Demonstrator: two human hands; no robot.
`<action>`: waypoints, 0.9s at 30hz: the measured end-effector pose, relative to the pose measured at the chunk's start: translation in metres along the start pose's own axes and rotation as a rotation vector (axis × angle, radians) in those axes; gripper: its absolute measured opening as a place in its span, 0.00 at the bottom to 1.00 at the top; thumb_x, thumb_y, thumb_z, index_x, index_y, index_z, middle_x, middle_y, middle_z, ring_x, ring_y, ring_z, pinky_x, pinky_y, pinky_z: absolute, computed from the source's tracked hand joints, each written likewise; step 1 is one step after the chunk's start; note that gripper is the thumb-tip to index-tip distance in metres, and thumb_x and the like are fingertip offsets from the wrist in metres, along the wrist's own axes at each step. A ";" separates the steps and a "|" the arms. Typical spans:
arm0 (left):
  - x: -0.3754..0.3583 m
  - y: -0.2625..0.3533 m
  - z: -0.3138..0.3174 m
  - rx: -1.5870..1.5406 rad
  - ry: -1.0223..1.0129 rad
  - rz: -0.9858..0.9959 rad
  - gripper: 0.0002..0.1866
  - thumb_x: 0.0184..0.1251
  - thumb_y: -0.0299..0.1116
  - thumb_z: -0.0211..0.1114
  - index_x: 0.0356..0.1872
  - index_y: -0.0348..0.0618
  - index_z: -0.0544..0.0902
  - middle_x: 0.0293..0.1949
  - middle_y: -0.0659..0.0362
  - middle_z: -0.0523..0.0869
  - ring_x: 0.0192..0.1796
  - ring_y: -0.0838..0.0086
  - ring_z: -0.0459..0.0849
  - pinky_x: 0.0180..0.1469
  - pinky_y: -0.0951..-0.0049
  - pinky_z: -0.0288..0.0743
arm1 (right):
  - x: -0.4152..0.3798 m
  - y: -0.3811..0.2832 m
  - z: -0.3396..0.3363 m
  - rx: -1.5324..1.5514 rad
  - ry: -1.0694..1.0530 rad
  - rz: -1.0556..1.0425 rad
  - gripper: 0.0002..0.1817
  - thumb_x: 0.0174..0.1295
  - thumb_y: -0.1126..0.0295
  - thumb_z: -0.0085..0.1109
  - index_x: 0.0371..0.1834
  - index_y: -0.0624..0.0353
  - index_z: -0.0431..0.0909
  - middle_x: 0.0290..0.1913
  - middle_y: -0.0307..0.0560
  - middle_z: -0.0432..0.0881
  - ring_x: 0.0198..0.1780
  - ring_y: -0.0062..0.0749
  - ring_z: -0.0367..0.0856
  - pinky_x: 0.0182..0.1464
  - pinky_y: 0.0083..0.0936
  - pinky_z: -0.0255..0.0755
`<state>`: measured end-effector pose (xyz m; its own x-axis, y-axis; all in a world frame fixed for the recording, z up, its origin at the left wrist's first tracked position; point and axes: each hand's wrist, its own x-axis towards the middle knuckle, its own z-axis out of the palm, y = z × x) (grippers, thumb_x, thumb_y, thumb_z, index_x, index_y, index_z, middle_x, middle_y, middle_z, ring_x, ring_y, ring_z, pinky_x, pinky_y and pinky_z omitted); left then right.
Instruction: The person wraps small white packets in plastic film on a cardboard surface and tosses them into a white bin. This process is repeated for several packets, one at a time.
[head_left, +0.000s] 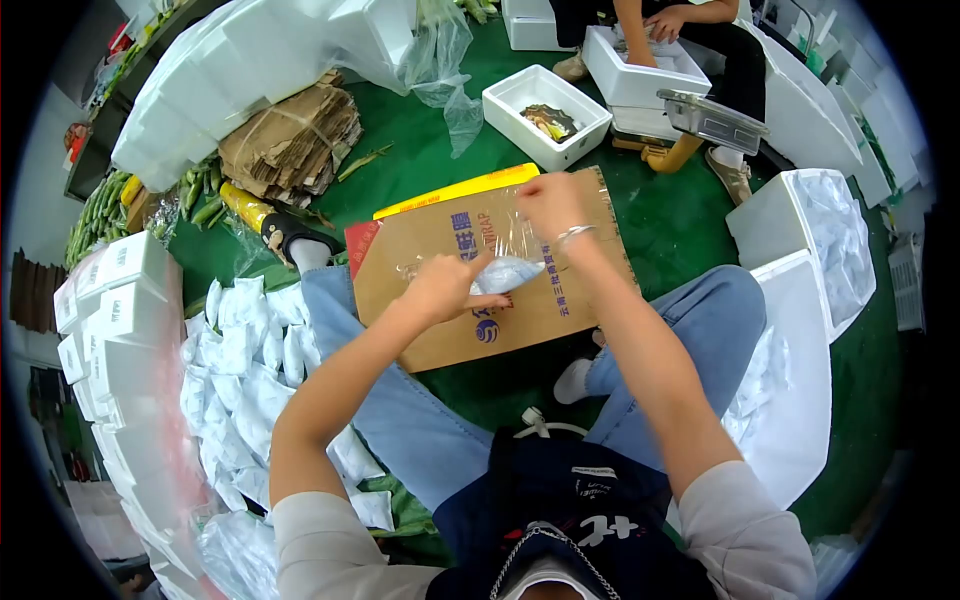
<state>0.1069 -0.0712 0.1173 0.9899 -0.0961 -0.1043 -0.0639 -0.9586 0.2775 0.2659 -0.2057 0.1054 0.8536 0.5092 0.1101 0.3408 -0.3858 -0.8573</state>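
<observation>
A flat brown cardboard sheet (560, 290) with printed characters lies before me, between my legs. On it rests a white packet (507, 274) with clear plastic film (490, 235) around and above it. My left hand (447, 288) is at the packet's left side, thumb and fingers apart. Beyond the packet, my right hand (555, 205) is closed, pinching the clear film near the yellow wrap box (455, 190), which lies along the sheet's far edge.
White packets (235, 375) are piled at left beside stacked foam boxes (120, 300). Tied cardboard (290, 140) stands behind. A foam box (547, 115) holds something. Another person's hands (650, 30) are at a foam box at the top right. An open foam box (800, 400) stands at right.
</observation>
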 end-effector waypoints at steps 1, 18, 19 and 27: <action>-0.001 -0.004 0.002 0.002 -0.001 -0.008 0.34 0.58 0.60 0.65 0.58 0.47 0.77 0.24 0.40 0.82 0.33 0.50 0.85 0.39 0.57 0.78 | -0.008 -0.017 0.011 -0.241 -0.074 -0.119 0.09 0.51 0.72 0.61 0.30 0.68 0.84 0.23 0.54 0.83 0.25 0.43 0.83 0.33 0.34 0.77; -0.008 -0.024 0.037 0.157 0.255 -0.017 0.25 0.59 0.52 0.63 0.48 0.41 0.80 0.41 0.46 0.81 0.50 0.51 0.81 0.52 0.55 0.72 | -0.055 0.026 0.025 -0.575 -1.359 -0.250 0.42 0.37 0.57 0.70 0.56 0.72 0.71 0.53 0.63 0.78 0.55 0.46 0.78 0.55 0.33 0.74; -0.014 -0.011 0.037 0.161 0.260 -0.015 0.25 0.59 0.52 0.63 0.48 0.41 0.80 0.41 0.46 0.81 0.50 0.51 0.81 0.52 0.55 0.72 | -0.026 0.029 0.031 -0.579 -1.354 -0.253 0.42 0.37 0.57 0.70 0.56 0.72 0.71 0.53 0.63 0.78 0.55 0.46 0.78 0.55 0.33 0.74; 0.025 -0.045 0.050 -0.025 0.049 -0.242 0.33 0.61 0.65 0.57 0.40 0.39 0.84 0.32 0.45 0.85 0.27 0.58 0.86 0.30 0.56 0.78 | 0.040 0.057 0.078 0.516 -1.396 0.703 0.35 0.65 0.37 0.48 0.62 0.54 0.74 0.61 0.40 0.77 0.60 0.25 0.74 0.60 0.25 0.67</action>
<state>0.1277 -0.0435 0.0545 0.9810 0.1496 -0.1239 0.1787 -0.9452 0.2733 0.2892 -0.1472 0.0221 -0.3165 0.7229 -0.6142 -0.3395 -0.6909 -0.6383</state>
